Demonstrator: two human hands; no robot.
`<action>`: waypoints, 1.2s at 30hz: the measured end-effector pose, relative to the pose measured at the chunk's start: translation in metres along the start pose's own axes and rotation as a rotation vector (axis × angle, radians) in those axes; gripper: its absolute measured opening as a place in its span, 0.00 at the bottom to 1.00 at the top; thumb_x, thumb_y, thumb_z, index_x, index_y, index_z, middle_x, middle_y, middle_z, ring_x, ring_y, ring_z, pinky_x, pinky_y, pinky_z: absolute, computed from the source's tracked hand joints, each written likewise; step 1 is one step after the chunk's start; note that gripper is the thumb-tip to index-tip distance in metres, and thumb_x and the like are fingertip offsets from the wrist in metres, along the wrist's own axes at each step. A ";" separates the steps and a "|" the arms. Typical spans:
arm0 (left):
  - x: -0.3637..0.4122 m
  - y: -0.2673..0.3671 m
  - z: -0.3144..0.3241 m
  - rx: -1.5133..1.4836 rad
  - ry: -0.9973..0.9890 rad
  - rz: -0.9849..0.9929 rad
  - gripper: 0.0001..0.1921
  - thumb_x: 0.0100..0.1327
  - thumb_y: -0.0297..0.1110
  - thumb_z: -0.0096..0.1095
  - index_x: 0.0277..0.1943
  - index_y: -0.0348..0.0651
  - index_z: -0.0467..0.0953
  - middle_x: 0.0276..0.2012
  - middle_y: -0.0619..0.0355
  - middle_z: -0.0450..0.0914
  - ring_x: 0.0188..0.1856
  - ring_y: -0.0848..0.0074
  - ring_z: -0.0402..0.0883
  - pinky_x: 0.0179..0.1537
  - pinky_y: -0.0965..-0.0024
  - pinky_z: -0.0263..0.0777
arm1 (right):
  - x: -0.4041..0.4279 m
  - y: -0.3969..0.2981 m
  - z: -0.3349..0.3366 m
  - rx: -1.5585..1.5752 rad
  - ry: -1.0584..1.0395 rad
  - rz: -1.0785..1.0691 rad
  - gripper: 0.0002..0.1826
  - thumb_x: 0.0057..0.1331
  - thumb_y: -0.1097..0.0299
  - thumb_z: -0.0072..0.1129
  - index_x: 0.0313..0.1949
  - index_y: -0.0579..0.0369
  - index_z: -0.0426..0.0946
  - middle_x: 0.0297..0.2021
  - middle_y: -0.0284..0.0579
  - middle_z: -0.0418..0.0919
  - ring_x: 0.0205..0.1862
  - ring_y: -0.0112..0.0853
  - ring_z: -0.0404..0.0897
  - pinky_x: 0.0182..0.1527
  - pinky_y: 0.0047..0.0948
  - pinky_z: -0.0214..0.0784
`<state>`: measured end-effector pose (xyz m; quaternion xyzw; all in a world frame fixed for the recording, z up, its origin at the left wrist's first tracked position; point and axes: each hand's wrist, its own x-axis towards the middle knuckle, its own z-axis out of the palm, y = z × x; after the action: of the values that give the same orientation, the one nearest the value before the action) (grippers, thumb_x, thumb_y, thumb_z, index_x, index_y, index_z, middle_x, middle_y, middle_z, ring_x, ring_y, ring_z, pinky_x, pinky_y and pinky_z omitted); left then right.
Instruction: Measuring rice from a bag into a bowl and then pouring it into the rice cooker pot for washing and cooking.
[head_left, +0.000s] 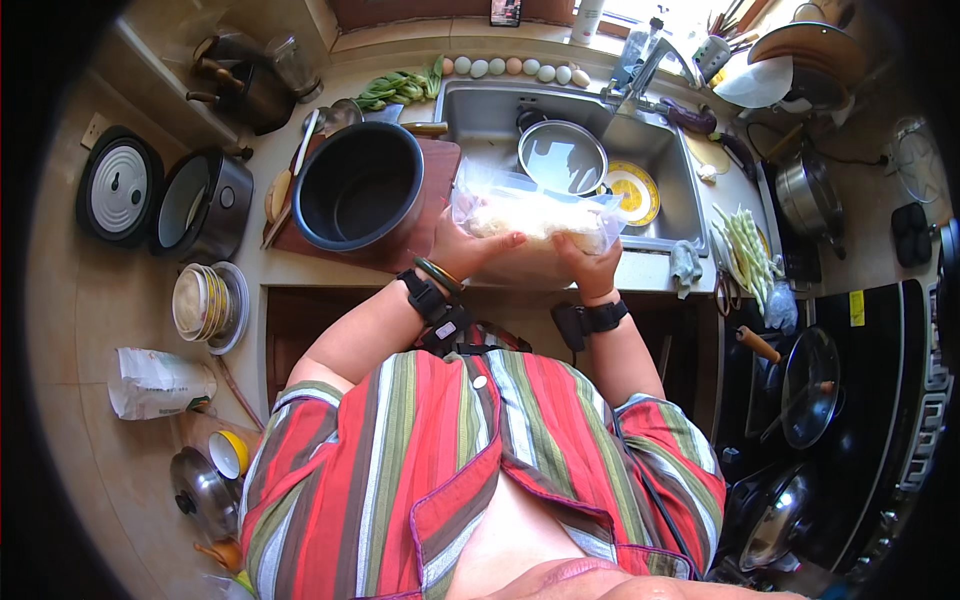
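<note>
My left hand (466, 244) and my right hand (589, 264) hold a clear plastic bag (536, 217) of pale contents, which look like rice, from its two sides. Both thumbs lie on the near side of the bag; the other fingers are mostly hidden. The bag is above the front edge of the sink (480, 135), partly washed out by glare. To its left, a dark-lined rice cooker inner pot (358, 187) stands on a reddish-brown cutting board (441, 169). A round pot (562, 156) and a yellow-patterned plate (643, 191) sit in the sink.
The rice cooker (214, 210) stands at left with its lid (118, 187) raised. Stacked bowls (199, 304) are nearer me. Leafy greens (397, 86) and a row of eggs (514, 67) line the back. Green beans (746, 251) and a gas stove (862, 420) are at right.
</note>
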<state>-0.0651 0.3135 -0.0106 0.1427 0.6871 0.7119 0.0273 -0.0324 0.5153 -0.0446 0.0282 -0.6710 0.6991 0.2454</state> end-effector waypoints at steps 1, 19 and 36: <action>0.000 -0.006 -0.001 0.011 0.014 0.043 0.24 0.46 0.37 0.80 0.44 0.36 0.77 0.37 0.58 0.82 0.38 0.79 0.80 0.42 0.73 0.74 | 0.000 0.000 0.001 -0.017 0.013 -0.032 0.28 0.45 0.66 0.77 0.44 0.60 0.73 0.36 0.40 0.79 0.37 0.27 0.79 0.42 0.26 0.72; -0.011 -0.003 -0.002 0.081 0.043 0.054 0.21 0.54 0.37 0.75 0.46 0.36 0.75 0.40 0.57 0.81 0.41 0.77 0.79 0.44 0.72 0.74 | 0.006 -0.018 -0.004 -0.166 -0.109 -0.181 0.35 0.47 0.57 0.78 0.48 0.62 0.70 0.35 0.45 0.80 0.37 0.31 0.80 0.42 0.29 0.73; -0.002 -0.018 -0.003 0.051 0.073 0.095 0.25 0.51 0.42 0.76 0.47 0.36 0.77 0.41 0.52 0.82 0.43 0.72 0.81 0.46 0.69 0.73 | 0.029 -0.030 0.012 -0.559 -0.022 -0.368 0.19 0.50 0.62 0.74 0.33 0.58 0.73 0.24 0.46 0.78 0.24 0.37 0.79 0.29 0.30 0.70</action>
<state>-0.0668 0.3114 -0.0285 0.1497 0.6981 0.6993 -0.0351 -0.0497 0.5125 -0.0054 0.0880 -0.8230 0.4318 0.3584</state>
